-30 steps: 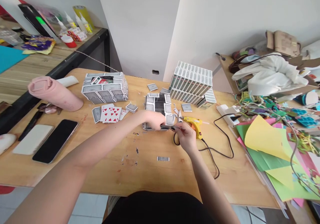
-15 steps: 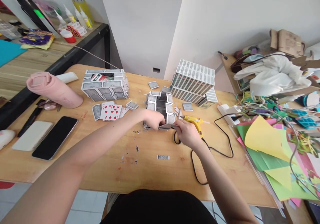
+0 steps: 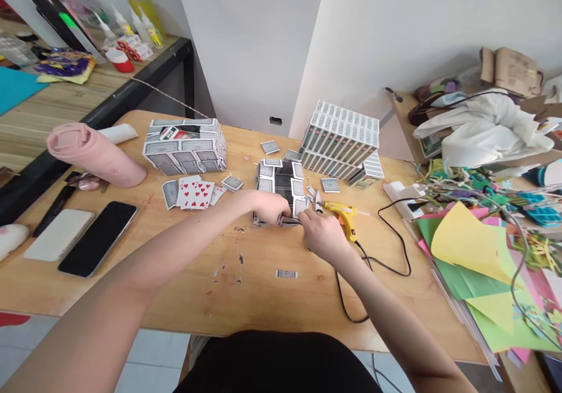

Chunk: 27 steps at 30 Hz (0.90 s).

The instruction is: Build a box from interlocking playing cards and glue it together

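An open-topped box built of grey-backed playing cards (image 3: 297,189) stands at the middle of the table. My left hand (image 3: 271,207) is closed on its near left edge, with fingertips reaching inside. At the box's near right corner, my right hand (image 3: 322,229) pinches a playing card (image 3: 290,221) lying along the front side; most of that card is hidden by my fingers. Just right of this hand lies a yellow hot glue gun (image 3: 345,214), and scissors (image 3: 317,198) rest beside its nozzle. A small cut card strip (image 3: 286,274) lies nearer to me.
A finished-looking card box (image 3: 187,150) stands back left, with loose playing cards (image 3: 195,194) before it. Stacked card packs (image 3: 340,138) rise behind right. The glue gun's black cord (image 3: 395,273) loops rightward. A phone (image 3: 99,239) and pink roll (image 3: 96,156) lie left, coloured paper (image 3: 469,258) right.
My right hand has moved slightly left and down, bringing the card in against the box's front. My left hand has stayed on the box.
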Motion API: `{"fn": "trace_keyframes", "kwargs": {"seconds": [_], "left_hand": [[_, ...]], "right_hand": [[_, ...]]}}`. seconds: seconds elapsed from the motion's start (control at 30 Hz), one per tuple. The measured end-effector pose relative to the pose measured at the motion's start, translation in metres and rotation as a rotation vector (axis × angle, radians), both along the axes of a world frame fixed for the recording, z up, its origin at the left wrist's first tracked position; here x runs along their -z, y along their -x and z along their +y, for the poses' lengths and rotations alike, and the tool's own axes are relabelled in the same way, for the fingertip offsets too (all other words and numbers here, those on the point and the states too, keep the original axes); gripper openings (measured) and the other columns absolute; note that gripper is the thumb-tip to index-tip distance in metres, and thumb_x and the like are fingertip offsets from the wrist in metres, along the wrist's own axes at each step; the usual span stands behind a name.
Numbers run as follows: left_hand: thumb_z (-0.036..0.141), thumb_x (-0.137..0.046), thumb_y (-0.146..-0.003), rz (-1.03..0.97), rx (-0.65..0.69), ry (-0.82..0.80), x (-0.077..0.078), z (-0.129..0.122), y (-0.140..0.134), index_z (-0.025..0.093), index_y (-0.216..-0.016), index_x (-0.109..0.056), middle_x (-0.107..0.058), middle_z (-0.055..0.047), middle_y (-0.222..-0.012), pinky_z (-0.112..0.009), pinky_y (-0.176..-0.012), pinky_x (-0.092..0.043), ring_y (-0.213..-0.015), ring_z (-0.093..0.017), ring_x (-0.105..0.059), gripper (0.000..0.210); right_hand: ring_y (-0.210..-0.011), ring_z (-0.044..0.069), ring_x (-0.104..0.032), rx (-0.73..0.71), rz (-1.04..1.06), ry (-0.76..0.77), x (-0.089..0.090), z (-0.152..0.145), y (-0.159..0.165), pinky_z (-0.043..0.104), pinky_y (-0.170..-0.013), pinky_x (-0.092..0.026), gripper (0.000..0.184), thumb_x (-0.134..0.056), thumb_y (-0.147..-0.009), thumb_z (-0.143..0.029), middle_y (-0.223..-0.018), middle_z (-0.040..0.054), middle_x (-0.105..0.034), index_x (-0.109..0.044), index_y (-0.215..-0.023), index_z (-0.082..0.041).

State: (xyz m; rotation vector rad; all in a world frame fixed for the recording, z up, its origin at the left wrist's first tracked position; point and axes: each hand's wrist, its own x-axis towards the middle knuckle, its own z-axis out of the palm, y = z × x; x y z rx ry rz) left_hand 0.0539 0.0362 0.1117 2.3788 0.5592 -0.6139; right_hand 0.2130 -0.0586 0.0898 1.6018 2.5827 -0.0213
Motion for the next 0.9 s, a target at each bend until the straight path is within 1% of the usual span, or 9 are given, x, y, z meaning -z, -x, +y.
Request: {"fn": "trace_keyframes", "kwargs": {"seconds": [0.07, 0.13, 0.2, 0.3, 0.37, 0.47, 0.53, 0.73, 0.9], "left_hand": [[0.017, -0.055, -0.063, -0.040, -0.019, -0.029, 0.000, -0.001, 0.000, 0.019, -0.087, -0.065, -0.067, -0.001, -0.074, -0.022, -0.046, -0.030, -0.054, -0.012, -0.050, 0.026], [0.021, -0.056, -0.066, -0.124, -0.061, -0.059, -0.002, -0.004, 0.000, 0.020, -0.084, -0.066, -0.067, 0.000, -0.073, -0.021, -0.048, -0.031, -0.056, -0.012, -0.052, 0.020], [0.024, -0.055, -0.070, -0.195, -0.105, -0.106, -0.006, -0.008, 0.000, 0.021, -0.078, -0.067, -0.066, 0.001, -0.069, -0.021, -0.051, -0.033, -0.057, -0.012, -0.054, 0.014], [0.030, -0.053, -0.076, -0.180, -0.195, -0.231, -0.012, -0.017, 0.000, 0.019, -0.068, -0.066, -0.064, -0.002, -0.064, -0.023, -0.051, -0.033, -0.055, -0.013, -0.055, 0.019], [0.034, -0.051, -0.077, -0.133, -0.242, -0.319, -0.014, -0.024, 0.000, 0.017, -0.068, -0.065, -0.064, -0.006, -0.065, -0.025, -0.050, -0.034, -0.056, -0.016, -0.057, 0.024], [0.035, -0.048, -0.081, -0.100, -0.239, -0.397, -0.014, -0.033, -0.002, 0.016, -0.073, -0.066, -0.066, -0.010, -0.070, -0.027, -0.053, -0.037, -0.062, -0.021, -0.061, 0.028], [0.033, -0.044, -0.083, -0.086, -0.220, -0.423, -0.014, -0.037, -0.004, 0.015, -0.075, -0.067, -0.067, -0.011, -0.072, -0.029, -0.056, -0.040, -0.066, -0.023, -0.063, 0.030], [0.020, -0.045, -0.081, -0.034, -0.206, -0.456, -0.013, -0.039, -0.008, 0.014, -0.080, -0.067, -0.067, -0.013, -0.077, -0.031, -0.063, -0.043, -0.076, -0.025, -0.064, 0.023], [0.026, -0.044, -0.084, -0.054, -0.234, -0.453, -0.017, -0.040, -0.006, 0.014, -0.079, -0.066, -0.067, -0.013, -0.075, -0.031, -0.061, -0.043, -0.075, -0.026, -0.064, 0.026]], "right_hand": [[-0.065, 0.016, -0.054, 0.016, -0.004, 0.021, -0.001, 0.003, 0.000, 0.029, -0.050, -0.021, 0.020, -0.044, -0.068, -0.004, -0.078, 0.0067, -0.060, -0.055, -0.081, -0.015], [-0.066, 0.016, -0.055, 0.031, 0.007, 0.045, -0.002, 0.006, -0.002, 0.028, -0.050, -0.022, 0.018, -0.044, -0.071, -0.006, -0.078, 0.0058, -0.061, -0.056, -0.081, -0.016], [-0.069, 0.015, -0.056, 0.041, 0.037, 0.077, -0.005, 0.008, -0.005, 0.027, -0.052, -0.023, 0.016, -0.043, -0.077, -0.009, -0.079, 0.0047, -0.061, -0.056, -0.081, -0.017], [-0.074, 0.014, -0.057, 0.060, 0.116, 0.122, -0.011, 0.011, -0.010, 0.024, -0.053, -0.027, 0.014, -0.044, -0.084, -0.018, -0.087, 0.0032, -0.062, -0.057, -0.084, -0.019], [-0.076, 0.014, -0.057, 0.066, 0.152, 0.135, -0.014, 0.012, -0.011, 0.023, -0.055, -0.028, 0.013, -0.046, -0.085, -0.022, -0.090, 0.0026, -0.062, -0.058, -0.084, -0.020], [-0.079, 0.015, -0.057, 0.047, 0.150, 0.131, -0.015, 0.014, -0.012, 0.023, -0.057, -0.030, 0.014, -0.046, -0.084, -0.020, -0.086, 0.0033, -0.062, -0.059, -0.079, -0.019], [-0.080, 0.015, -0.057, 0.022, 0.144, 0.135, -0.014, 0.016, -0.011, 0.024, -0.057, -0.030, 0.015, -0.046, -0.084, -0.019, -0.083, 0.0035, -0.062, -0.059, -0.077, -0.018], [-0.078, 0.016, -0.059, -0.006, 0.089, 0.171, -0.015, 0.020, -0.009, 0.024, -0.056, -0.031, 0.017, -0.046, -0.085, -0.021, -0.083, 0.0045, -0.064, -0.061, -0.077, -0.019], [-0.077, 0.018, -0.060, -0.031, 0.034, 0.178, -0.019, 0.022, -0.006, 0.025, -0.056, -0.033, 0.016, -0.044, -0.084, -0.019, -0.087, 0.0056, -0.065, -0.060, -0.081, -0.018]]}}
